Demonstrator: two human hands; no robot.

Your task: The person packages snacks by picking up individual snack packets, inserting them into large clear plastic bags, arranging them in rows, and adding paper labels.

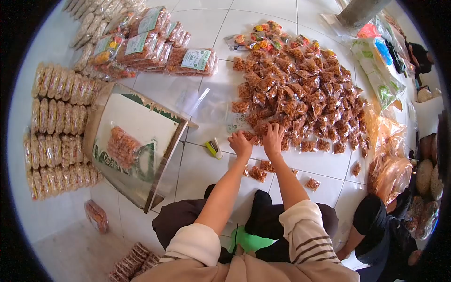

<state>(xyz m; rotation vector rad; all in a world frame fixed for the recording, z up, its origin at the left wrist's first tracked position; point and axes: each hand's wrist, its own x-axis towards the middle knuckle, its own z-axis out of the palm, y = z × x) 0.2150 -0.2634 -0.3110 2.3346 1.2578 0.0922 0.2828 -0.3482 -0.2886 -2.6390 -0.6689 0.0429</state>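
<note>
A wide heap of small clear packets of brown crunchy snack lies on the floor in front of me. Both hands are at its near left edge, side by side. My left hand has its fingers bent around a small packet beside a clear bag with a pale green label. Just right of it, my right hand is closed over another small packet, its fingertips pointing into the heap. Several loose packets lie nearer me, under my forearms. A yellow-green stapler rests on the tiles left of my left hand.
At left, a tilted board-topped box carries a filled snack bag. Stacked labelled bags and rows of pale packs stand beyond. Orange plastic bags lie right, near another person's knee.
</note>
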